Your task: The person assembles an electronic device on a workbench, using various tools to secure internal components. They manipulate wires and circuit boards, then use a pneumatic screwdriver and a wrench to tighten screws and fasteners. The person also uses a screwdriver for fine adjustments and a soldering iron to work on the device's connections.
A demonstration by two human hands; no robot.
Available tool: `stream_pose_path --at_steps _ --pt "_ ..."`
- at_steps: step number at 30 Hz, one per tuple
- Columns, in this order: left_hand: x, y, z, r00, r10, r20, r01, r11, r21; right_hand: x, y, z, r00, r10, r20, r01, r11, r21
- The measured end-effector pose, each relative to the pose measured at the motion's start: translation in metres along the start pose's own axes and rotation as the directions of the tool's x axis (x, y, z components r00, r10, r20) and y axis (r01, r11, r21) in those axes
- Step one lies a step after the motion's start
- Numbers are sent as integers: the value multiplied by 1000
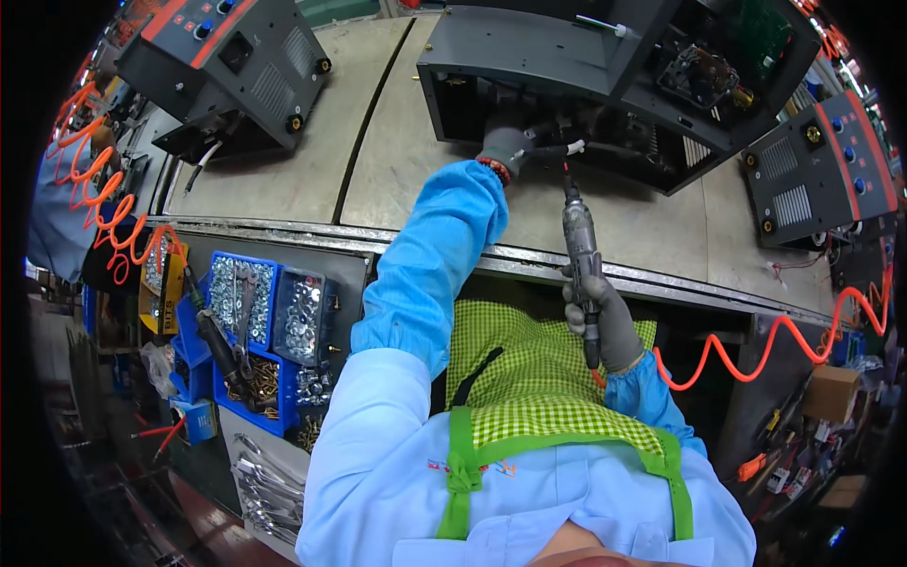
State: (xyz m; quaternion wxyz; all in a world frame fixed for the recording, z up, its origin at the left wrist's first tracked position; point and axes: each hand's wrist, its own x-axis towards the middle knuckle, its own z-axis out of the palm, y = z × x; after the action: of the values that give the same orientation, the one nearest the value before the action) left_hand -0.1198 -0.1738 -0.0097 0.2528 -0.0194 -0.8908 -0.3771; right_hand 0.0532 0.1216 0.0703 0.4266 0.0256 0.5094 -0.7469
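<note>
My left hand, in a grey glove, reaches into the open lower side of a dark grey machine housing. Its fingers are lost in the shadow inside, so what they touch is hidden. Beside it, a dark cable with a white end sticks out of the opening. In my gloved right hand is a grey pneumatic screwdriver, held with its tip up toward the housing. The bit ends close to the cable's white end; whether it meets a screw cannot be seen.
Similar machines with red-edged panels stand left and right on the metal bench. Blue bins of screws and washers, with another screwdriver, lie left. Wrenches sit lower. Orange coiled hoses hang at both sides.
</note>
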Motion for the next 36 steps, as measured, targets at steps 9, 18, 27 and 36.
stream_pose_path --at_steps 9,18,27,36 --pt "-2 16 -16 995 45 88 -57 989 135 11 -2 7 1000 1 5 -1 1000 14" --pt "-2 26 -23 997 31 72 -43 985 169 21 4 19 1000 -11 14 11 998 56" --pt "-23 25 -24 959 -124 256 79 981 177 29 13 35 989 -49 141 -9 924 383" --pt "-22 -6 1 966 -105 238 63 983 175 48 17 54 952 -132 277 -72 781 620"
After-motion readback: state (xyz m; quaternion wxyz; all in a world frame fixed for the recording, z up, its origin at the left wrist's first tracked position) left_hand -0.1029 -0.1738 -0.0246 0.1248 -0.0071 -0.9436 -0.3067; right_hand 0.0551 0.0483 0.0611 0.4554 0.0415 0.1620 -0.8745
